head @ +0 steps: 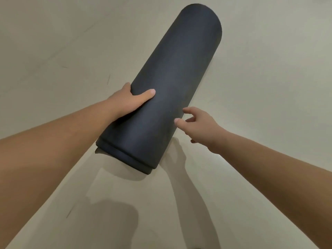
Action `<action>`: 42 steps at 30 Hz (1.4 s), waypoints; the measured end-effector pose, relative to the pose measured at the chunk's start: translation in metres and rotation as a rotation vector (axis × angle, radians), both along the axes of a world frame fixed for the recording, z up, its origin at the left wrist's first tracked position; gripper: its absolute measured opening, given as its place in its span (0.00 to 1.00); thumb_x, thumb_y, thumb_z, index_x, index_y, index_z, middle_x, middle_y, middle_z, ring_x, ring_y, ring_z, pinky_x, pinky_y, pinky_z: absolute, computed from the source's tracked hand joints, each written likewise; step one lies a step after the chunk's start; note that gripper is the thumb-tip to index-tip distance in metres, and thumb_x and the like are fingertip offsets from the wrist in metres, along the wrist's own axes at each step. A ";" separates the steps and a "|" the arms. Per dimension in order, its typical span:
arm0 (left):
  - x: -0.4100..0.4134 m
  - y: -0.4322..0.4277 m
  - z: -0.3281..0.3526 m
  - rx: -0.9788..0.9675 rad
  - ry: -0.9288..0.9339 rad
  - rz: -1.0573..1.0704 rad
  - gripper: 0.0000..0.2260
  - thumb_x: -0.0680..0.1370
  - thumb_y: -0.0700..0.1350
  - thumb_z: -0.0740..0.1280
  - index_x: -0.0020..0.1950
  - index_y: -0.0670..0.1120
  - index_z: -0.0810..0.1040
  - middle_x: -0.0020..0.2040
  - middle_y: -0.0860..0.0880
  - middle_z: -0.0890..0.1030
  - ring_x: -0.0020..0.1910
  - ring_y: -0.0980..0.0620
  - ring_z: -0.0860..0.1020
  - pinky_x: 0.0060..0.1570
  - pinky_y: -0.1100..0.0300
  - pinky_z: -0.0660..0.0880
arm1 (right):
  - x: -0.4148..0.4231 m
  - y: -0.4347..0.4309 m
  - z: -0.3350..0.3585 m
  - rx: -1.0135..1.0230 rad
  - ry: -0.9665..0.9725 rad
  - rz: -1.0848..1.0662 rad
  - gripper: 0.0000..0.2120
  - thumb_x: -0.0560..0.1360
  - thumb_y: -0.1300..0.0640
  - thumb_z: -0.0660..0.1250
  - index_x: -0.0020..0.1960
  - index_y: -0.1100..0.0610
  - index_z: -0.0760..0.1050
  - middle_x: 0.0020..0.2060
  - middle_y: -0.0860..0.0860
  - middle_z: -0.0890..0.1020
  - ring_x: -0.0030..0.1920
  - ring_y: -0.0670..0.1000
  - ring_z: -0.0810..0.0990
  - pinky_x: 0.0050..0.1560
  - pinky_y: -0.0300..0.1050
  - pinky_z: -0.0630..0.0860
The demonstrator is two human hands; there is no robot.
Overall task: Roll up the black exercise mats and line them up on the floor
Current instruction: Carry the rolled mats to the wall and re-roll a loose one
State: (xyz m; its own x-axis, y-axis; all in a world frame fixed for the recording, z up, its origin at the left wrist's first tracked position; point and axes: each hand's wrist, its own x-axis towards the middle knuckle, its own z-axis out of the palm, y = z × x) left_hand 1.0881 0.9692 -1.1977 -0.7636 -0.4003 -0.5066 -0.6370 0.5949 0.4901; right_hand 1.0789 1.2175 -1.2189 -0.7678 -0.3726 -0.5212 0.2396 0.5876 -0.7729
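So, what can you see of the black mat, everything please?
The black mat is rolled into a thick tube, matte and foam-like. It points diagonally, near end lower left, far end upper right, over the pale floor. The near end shows stepped layer edges. The left hand holds its left side, thumb on top. The right hand hovers by its right side, fingers relaxed; contact is unclear.

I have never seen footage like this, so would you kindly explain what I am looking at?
No machine here: a person is working bare-handed, filmed by one wide-angle camera worn on their head, looking down. A rolled black mat stretches away from the viewer over a pale floor. The left hand grips its side, thumb on top. The right hand is open, fingers spread by the roll's other edge; whether they touch it is unclear.
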 end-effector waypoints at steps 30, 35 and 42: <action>0.003 0.185 -0.035 0.356 -0.108 -0.148 0.66 0.48 0.77 0.82 0.81 0.58 0.62 0.74 0.53 0.71 0.71 0.48 0.74 0.71 0.44 0.74 | 0.005 0.170 -0.017 -0.033 -0.110 -0.568 0.52 0.66 0.30 0.79 0.83 0.39 0.59 0.75 0.46 0.69 0.67 0.54 0.77 0.67 0.63 0.78; -0.005 0.229 -0.035 0.220 -0.209 -0.130 0.72 0.45 0.76 0.83 0.84 0.62 0.54 0.77 0.47 0.60 0.78 0.42 0.63 0.74 0.39 0.70 | 0.005 0.201 -0.023 -0.063 -0.413 -0.602 0.63 0.62 0.27 0.80 0.84 0.35 0.45 0.78 0.47 0.66 0.73 0.66 0.71 0.67 0.78 0.72; 0.000 0.268 -0.021 0.091 -0.120 -0.324 0.63 0.53 0.72 0.83 0.81 0.57 0.58 0.71 0.48 0.61 0.68 0.40 0.73 0.65 0.43 0.78 | 0.030 0.226 -0.039 -0.254 -0.461 -0.621 0.56 0.59 0.24 0.79 0.80 0.37 0.58 0.71 0.50 0.76 0.64 0.63 0.81 0.61 0.73 0.80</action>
State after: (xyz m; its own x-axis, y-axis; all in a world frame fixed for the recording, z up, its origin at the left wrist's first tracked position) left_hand 1.0884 1.2372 -1.2186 -0.7764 -0.0962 -0.6229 -0.4786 0.7331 0.4833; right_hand 1.1092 1.4436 -1.2581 -0.6024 -0.0989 -0.7921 0.7905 0.0633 -0.6091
